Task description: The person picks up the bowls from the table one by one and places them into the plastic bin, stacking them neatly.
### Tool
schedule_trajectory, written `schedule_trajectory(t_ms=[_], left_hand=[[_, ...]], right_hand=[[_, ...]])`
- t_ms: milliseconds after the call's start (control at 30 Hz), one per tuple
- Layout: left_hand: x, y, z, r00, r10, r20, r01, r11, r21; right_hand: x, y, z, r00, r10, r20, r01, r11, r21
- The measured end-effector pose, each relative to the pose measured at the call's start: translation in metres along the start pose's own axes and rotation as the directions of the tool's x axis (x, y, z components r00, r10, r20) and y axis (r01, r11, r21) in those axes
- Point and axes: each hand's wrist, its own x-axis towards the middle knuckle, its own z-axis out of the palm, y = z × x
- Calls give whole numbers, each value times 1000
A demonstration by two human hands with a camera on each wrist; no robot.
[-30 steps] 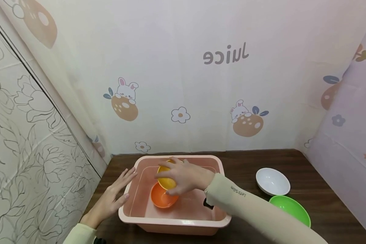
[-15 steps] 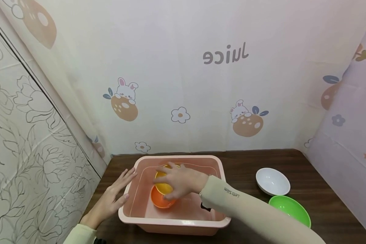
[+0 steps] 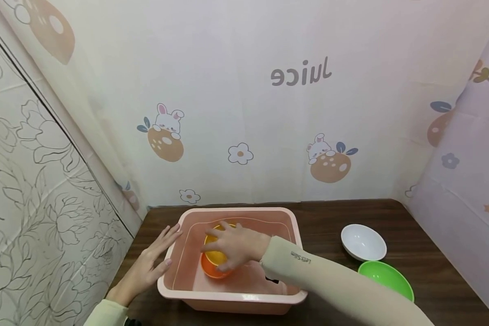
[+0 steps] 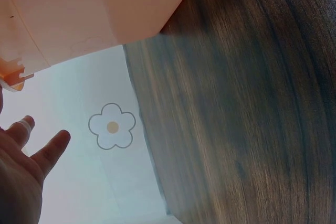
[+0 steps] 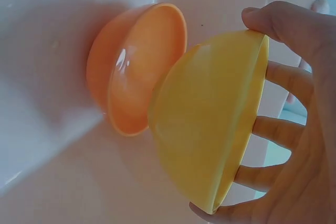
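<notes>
Smooth yellow bowl (image 5: 202, 111) has neared orange bowl (image 5: 136, 69).

Right grip (image 3: 239, 244) is spread and curved, left grip (image 3: 147, 264) straight-fingered.

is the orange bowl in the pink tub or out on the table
In: the head view shows the orange bowl inside the pink tub, partly hidden by the yellow bowl.

Draped nook, rm type unclr: printed cloth (image 3: 244, 108), tbl (image 3: 319, 226).
</notes>
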Motion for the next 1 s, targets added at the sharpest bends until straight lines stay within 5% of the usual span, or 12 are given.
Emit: schedule_trajectory(t_ms=[1000], left_hand=[[0,-2,1,998,-50,31,50,999,-20]], right_hand=[[18,-1,13,998,1,62,4,997,-76]])
